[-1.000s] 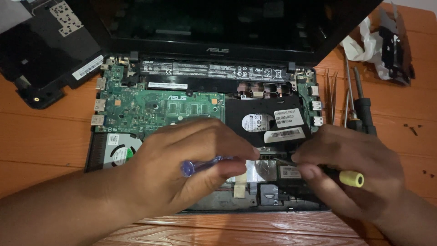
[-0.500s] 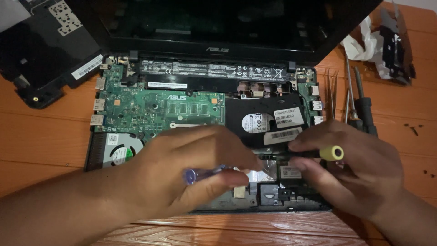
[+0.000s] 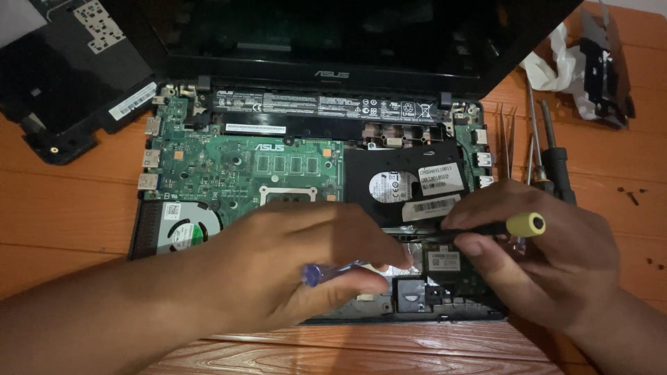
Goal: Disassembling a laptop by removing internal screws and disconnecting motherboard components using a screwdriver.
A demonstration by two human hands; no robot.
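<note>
An opened black laptop (image 3: 174,90) lies on the wooden table, its green circuit board (image 3: 229,167) and black hard drive (image 3: 403,173) exposed. My left hand (image 3: 292,271) rests over the laptop's front edge and grips a small blue-handled tool (image 3: 326,272), whose tip is hidden under my fingers. My right hand (image 3: 542,257) holds a screwdriver with a black shaft and a yellow end cap (image 3: 526,223), lying nearly flat, its tip pointing left toward the small board (image 3: 445,262) below the hard drive. The two hands almost meet above the silver strip there.
A round cooling fan (image 3: 182,228) sits at the board's left. The removed black cover (image 3: 62,76) lies at the back left. Tweezers and screwdrivers (image 3: 549,153) lie to the right of the laptop, with a black part (image 3: 604,62), white paper, and loose screws (image 3: 632,196) beyond.
My right hand has lifted the screwdriver's yellow end up and leftward, bringing the shaft flatter. My left hand has shifted slightly right with the blue tool.
</note>
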